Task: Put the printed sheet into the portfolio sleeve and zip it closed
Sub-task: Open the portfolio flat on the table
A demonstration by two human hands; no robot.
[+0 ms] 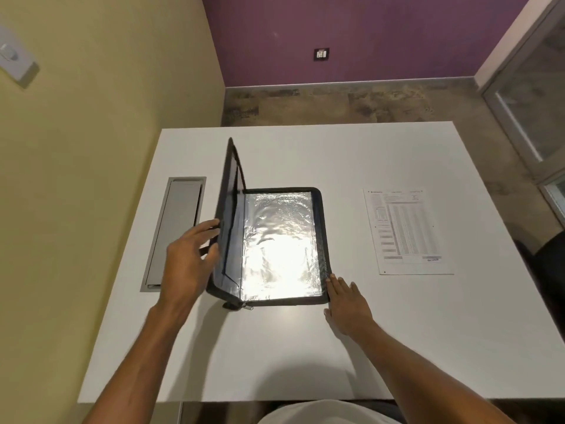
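Note:
A black zip portfolio (324, 240) lies unzipped on the white table (275, 347). Its base holds a shiny clear plastic sleeve (279, 246) that glares under the light. My left hand (189, 258) grips the front cover (227, 215) by its outer edge and holds it nearly upright. My right hand (345, 304) rests flat, fingers apart, against the portfolio's near right corner. The zip pull (246, 306) lies at the near edge by the spine. The printed sheet (406, 231) lies flat on the table to the right, apart from the portfolio.
A grey cable-tray flap (174, 234) is set into the table at the left, close to the yellow wall. A dark chair part (547, 270) shows past the table's right edge. The table's near edge is just in front of my body.

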